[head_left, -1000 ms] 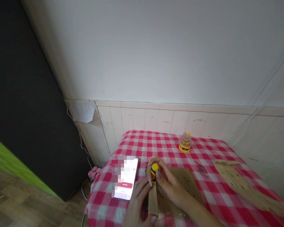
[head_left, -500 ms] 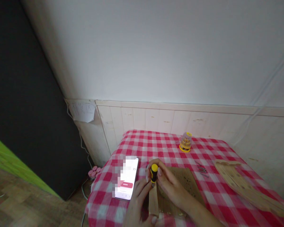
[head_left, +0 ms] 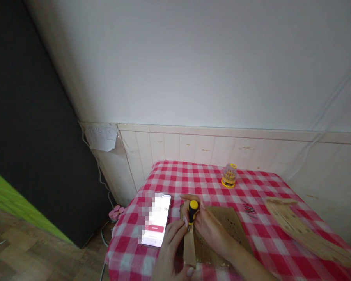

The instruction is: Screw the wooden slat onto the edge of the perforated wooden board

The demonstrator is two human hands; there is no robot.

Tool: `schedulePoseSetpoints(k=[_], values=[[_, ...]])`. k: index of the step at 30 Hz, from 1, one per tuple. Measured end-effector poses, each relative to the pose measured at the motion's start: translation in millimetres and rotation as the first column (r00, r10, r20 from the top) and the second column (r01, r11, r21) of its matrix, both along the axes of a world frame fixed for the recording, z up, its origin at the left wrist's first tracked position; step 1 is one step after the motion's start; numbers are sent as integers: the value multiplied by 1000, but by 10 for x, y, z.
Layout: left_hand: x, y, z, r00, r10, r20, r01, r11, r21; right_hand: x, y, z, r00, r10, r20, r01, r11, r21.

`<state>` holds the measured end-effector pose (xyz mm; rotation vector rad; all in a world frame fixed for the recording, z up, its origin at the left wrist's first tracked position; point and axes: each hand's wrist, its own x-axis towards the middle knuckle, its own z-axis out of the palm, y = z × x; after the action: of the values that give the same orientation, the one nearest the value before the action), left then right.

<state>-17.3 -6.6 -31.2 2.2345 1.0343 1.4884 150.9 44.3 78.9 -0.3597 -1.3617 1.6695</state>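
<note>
My right hand (head_left: 209,228) is closed round a yellow-and-black screwdriver (head_left: 193,210), its handle leaning slightly to the right. The tool's lower end meets the top of a narrow wooden block (head_left: 189,249). My left hand (head_left: 171,248) grips this block along its left side, thumb at the near end and fingers close to the screwdriver's tip. Beneath the hands lies a brown wooden board (head_left: 222,249) with several dark holes or specks on it. Whatever sits under the tip is too small to make out.
A lit phone (head_left: 156,222) lies left of my hands. Behind stands a clear-and-yellow bit case (head_left: 229,175). Several long screws (head_left: 250,209) lie right of the board, near curved wooden pieces (head_left: 304,230). A checked cloth (head_left: 181,175) covers the table, which stands against the wall (head_left: 193,148).
The screwdriver's handle has tipped a little to the right, and my right hand's fingers have shifted round it. My left hand and the block stay in place.
</note>
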Motion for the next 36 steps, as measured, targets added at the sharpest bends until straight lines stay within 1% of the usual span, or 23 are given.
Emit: schedulePoseSetpoints(k=[2,4,8,10,14,16,19,22,24,27,30,33,36], values=[[7,1,16,1000,-4,8,4,1000,2,-5,3,9,1000,7,-8,-7,1000,-23],[18,5,32,1000,-6,14,6,1000,2,2,12,15,1000,-1,9,1,1000,-17],[64,24,65,999,-28,36,28,999,20,42,22,44,996,-69,64,64,995,80],[95,34,65,998,-29,55,27,999,40,56,14,73,994,-88,64,80,990,113],[117,32,41,998,20,59,-24,997,69,52,-4,100,1000,-26,8,25,992,124],[100,22,47,999,32,39,-35,997,66,35,0,79,1000,-25,-2,25,990,136],[64,12,81,1000,7,14,-8,999,53,4,20,24,998,-50,-37,53,994,93],[40,10,96,1000,0,12,0,999,40,-17,31,-7,995,3,-104,-3,1000,8],[31,9,78,1000,-3,10,3,1000,27,-15,29,-7,994,30,-103,-30,1000,-2],[24,8,32,1000,-1,6,1,1000,22,11,20,2,999,22,-25,-20,998,56],[31,14,12,1000,19,10,-19,999,30,44,12,20,999,-30,39,24,989,143],[55,26,35,1000,12,18,-12,999,39,61,8,51,997,-57,44,48,982,184],[76,32,76,1000,6,26,-7,998,60,49,8,66,999,-28,18,25,983,181]])
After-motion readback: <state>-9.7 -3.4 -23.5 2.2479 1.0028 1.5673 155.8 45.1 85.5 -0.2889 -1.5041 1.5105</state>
